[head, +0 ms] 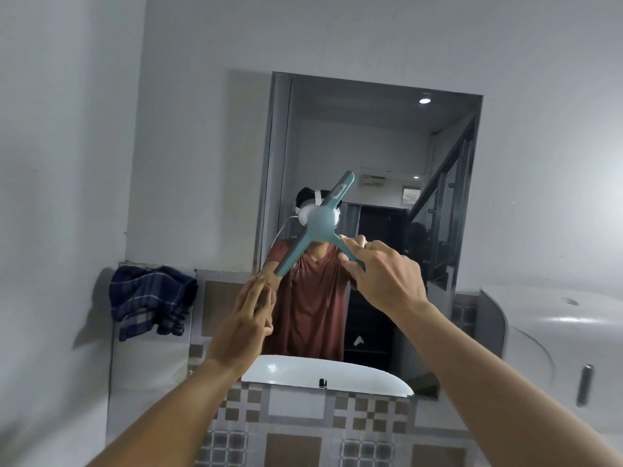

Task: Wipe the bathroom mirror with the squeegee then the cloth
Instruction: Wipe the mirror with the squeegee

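Mirror is left wide open toward 12 and 2 o'clock; its centre's blocked by the squeegee.

1. A home bathroom: a frameless mirror hangs on a plain white wall.
2. A white basin sits just below the mirror.
3. Brown, grey and white patterned tiles clad the wall below and beside the basin.
4. A dark checked cloth is draped over a ledge to the left.
5. The mirror reflects a staircase railing and a ceiling light.
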A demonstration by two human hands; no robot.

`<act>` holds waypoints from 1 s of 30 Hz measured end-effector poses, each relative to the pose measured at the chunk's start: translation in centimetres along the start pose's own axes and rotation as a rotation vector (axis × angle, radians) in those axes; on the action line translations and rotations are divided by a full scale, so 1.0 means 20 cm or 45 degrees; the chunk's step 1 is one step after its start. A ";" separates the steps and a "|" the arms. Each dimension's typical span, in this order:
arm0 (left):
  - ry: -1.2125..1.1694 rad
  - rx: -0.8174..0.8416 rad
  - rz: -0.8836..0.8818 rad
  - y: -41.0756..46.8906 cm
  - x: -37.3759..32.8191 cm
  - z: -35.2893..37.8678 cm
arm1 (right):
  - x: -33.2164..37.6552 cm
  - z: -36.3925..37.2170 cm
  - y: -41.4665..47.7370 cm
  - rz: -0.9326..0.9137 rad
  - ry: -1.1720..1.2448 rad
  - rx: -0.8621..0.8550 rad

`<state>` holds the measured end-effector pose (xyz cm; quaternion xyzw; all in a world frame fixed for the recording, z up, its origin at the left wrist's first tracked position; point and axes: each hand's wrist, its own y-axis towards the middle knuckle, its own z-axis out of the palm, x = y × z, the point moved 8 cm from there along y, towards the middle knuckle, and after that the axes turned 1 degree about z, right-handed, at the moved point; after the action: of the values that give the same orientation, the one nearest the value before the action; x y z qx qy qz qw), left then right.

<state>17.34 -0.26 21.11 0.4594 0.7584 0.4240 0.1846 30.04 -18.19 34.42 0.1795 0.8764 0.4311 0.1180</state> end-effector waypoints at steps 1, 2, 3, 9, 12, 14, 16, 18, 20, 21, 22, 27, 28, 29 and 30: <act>-0.021 0.013 -0.005 0.00 0.00 0.00 | -0.03 0.00 0.00 0.000 -0.021 -0.007; -0.036 0.027 -0.011 0.00 0.01 0.00 | -0.05 -0.01 0.00 0.001 -0.045 -0.012; -0.050 0.038 -0.014 0.00 0.02 0.00 | -0.08 -0.02 0.01 0.001 -0.071 -0.005; -0.155 -0.079 -0.016 0.08 0.03 -0.16 | -0.15 -0.04 0.03 -0.038 -0.152 0.034; -0.082 -0.095 -0.018 0.20 0.03 -0.26 | -0.21 -0.03 0.05 -0.002 -0.108 0.045; -0.020 -0.052 -0.029 0.29 0.03 -0.31 | -0.23 -0.02 0.05 -0.021 -0.084 0.051; 0.038 -0.035 -0.029 0.38 0.02 -0.36 | -0.24 -0.03 0.05 -0.026 -0.087 0.033; 0.069 -0.027 -0.012 0.45 0.01 -0.38 | -0.27 -0.06 0.03 -0.001 -0.114 0.015; 0.109 -0.017 0.025 0.51 0.01 -0.39 | -0.31 -0.10 0.00 0.051 -0.116 0.016; 0.125 -0.013 0.041 0.53 0.01 -0.38 | -0.35 -0.11 -0.01 0.077 -0.106 0.014; 0.130 -0.008 0.052 0.55 0.01 -0.38 | -0.38 -0.12 -0.02 0.105 -0.092 0.011; 0.115 0.010 0.082 0.58 0.01 -0.36 | -0.62 -0.15 -0.10 0.316 -0.039 -0.007; 0.113 0.009 0.085 0.58 0.01 -0.36 | -0.65 -0.14 -0.12 0.345 -0.030 -0.008; 0.110 0.009 0.086 0.57 0.01 -0.36 | -0.68 -0.13 -0.14 0.363 -0.021 -0.005; 0.107 0.007 0.089 0.57 0.01 -0.36 | -0.69 -0.12 -0.15 0.382 -0.005 -0.005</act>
<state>18.54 -0.99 34.53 0.4678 0.7502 0.4470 0.1364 41.04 -27.38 34.12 0.3088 0.8386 0.4455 0.0542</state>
